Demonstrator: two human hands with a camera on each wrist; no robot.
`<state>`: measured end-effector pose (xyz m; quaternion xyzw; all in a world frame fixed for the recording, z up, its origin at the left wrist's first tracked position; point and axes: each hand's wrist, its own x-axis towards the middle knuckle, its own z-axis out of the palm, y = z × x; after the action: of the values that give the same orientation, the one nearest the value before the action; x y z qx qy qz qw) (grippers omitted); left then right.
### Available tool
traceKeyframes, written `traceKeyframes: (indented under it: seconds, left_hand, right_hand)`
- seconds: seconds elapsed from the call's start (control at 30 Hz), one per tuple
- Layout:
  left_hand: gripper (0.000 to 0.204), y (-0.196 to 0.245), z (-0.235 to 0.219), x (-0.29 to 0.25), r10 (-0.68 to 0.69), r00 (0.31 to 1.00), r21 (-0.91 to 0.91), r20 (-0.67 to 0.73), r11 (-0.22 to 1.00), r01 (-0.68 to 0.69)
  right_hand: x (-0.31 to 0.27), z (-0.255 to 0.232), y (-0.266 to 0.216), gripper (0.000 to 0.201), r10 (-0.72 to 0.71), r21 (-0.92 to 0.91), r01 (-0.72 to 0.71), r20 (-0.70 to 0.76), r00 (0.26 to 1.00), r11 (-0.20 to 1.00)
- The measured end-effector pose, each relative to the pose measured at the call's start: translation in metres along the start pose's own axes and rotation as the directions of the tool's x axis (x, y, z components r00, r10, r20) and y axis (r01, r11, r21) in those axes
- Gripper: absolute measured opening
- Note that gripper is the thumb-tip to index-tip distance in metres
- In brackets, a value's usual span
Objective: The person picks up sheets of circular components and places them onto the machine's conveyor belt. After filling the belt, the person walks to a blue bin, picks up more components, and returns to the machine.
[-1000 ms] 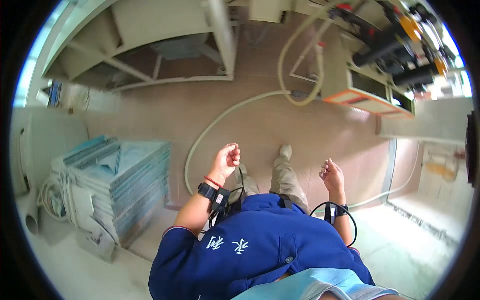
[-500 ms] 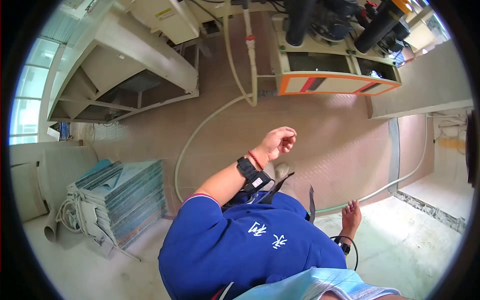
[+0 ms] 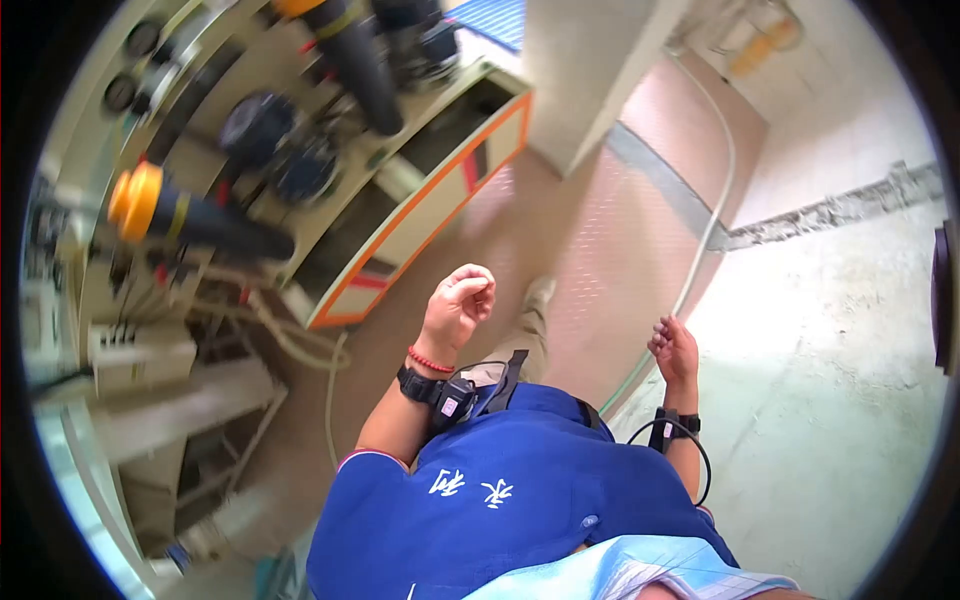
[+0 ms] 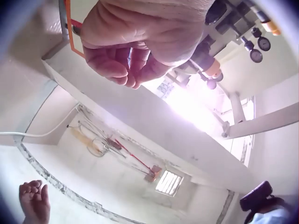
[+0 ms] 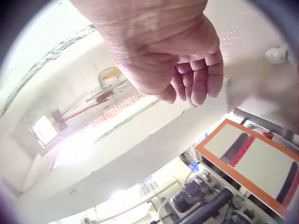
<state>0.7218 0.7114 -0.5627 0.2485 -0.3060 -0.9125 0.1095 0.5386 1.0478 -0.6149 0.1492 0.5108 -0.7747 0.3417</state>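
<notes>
In the head view my left hand (image 3: 458,315) is held in front of my waist, fingers loosely curled with nothing in them. My right hand (image 3: 674,355) hangs on the other side of my body, likewise loosely curled and holding nothing. Both wrist views show the bare palms, the left hand (image 4: 135,42) with its thumb near the fingertips and the right hand (image 5: 168,60) with bent fingers. Neither hand touches a thing. Beyond the left hand stands a cream machine cabinet (image 3: 420,228) with an orange border.
Thick dark pipes (image 3: 225,230) with yellow ends sit on the machine. Beyond it rises a pale pillar (image 3: 580,90). A long hose (image 3: 722,180) runs over the brown floor (image 3: 590,260). A broken floor edge (image 3: 830,212) lies at right.
The view has turned right: the machine moved to the left side and the stacked panels left the view. The left hand swung forward and back; the right hand swung back, then forward again.
</notes>
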Motion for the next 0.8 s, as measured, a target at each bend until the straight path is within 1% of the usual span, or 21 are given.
traceKeyframes:
  seconds: [0.03,0.13,0.17,0.27,0.3,0.37,0.4,0.5,0.57,0.6,0.63,0.73,0.77,0.8]
  left_hand:
    - [0.008,0.004,0.011,0.030,-0.026,0.999,-0.002,0.020,1.000,0.026]
    - [0.007,0.010,0.065,0.120,-0.092,0.987,-0.006,0.132,0.996,0.094]
    - [0.007,0.021,0.078,0.137,-0.109,0.981,0.032,0.159,0.994,0.105]
    - [0.007,0.018,0.138,0.206,-0.267,0.933,0.136,0.241,0.961,0.240]
    - [0.006,0.014,0.159,0.230,-0.321,0.909,0.193,0.267,0.942,0.276]
    - [0.006,0.001,0.200,0.270,-0.412,0.871,0.280,0.267,0.898,0.338]
    - [0.006,0.010,0.207,0.296,-0.445,0.854,0.284,0.270,0.884,0.371]
    - [0.007,-0.011,0.262,0.364,-0.517,0.755,0.322,0.404,0.853,0.411]
    - [0.006,-0.026,0.302,0.409,-0.539,0.730,0.355,0.421,0.838,0.415]
    - [0.006,-0.034,0.324,0.432,-0.542,0.723,0.367,0.429,0.835,0.410]
    - [0.006,-0.032,0.343,0.462,-0.532,0.725,0.352,0.437,0.843,0.406]
    - [0.006,-0.058,0.406,0.535,-0.541,0.724,0.370,0.428,0.836,0.406]
    - [0.006,-0.066,0.427,0.561,-0.539,0.727,0.363,0.425,0.837,0.408]
    - [0.006,-0.071,0.451,0.588,-0.532,0.733,0.355,0.424,0.842,0.406]
  right_hand:
    - [0.015,0.007,-0.020,0.016,-0.026,-0.015,0.025,-0.043,0.999,1.000]
    - [0.054,-0.002,-0.079,0.016,-0.037,0.054,0.045,-0.137,0.990,0.998]
    - [0.052,0.010,-0.099,0.015,-0.041,0.007,0.043,-0.176,0.984,0.999]
    - [0.063,-0.014,-0.137,0.014,-0.121,-0.009,0.125,-0.326,0.938,0.992]
    - [0.065,-0.028,-0.145,0.014,-0.114,0.058,0.144,-0.358,0.927,0.988]
    - [0.069,-0.061,-0.150,0.014,-0.086,0.202,0.186,-0.421,0.903,0.962]
    - [0.071,-0.053,-0.156,0.015,-0.077,0.191,0.195,-0.493,0.867,0.962]
    - [0.079,-0.085,-0.168,0.015,-0.033,0.249,0.249,-0.642,0.766,0.936]
    - [0.096,-0.107,-0.187,0.016,-0.022,0.266,0.296,-0.710,0.703,0.917]
    - [0.110,-0.119,-0.201,0.016,-0.018,0.269,0.318,-0.737,0.676,0.909]
    - [0.128,-0.119,-0.226,0.018,-0.027,0.257,0.329,-0.750,0.661,0.909]
    - [0.189,-0.150,-0.285,0.018,-0.089,0.250,0.395,-0.739,0.668,0.884]
    - [0.214,-0.158,-0.311,0.018,-0.085,0.261,0.403,-0.742,0.665,0.877]
    - [0.242,-0.175,-0.338,0.018,-0.100,0.258,0.394,-0.715,0.692,0.882]
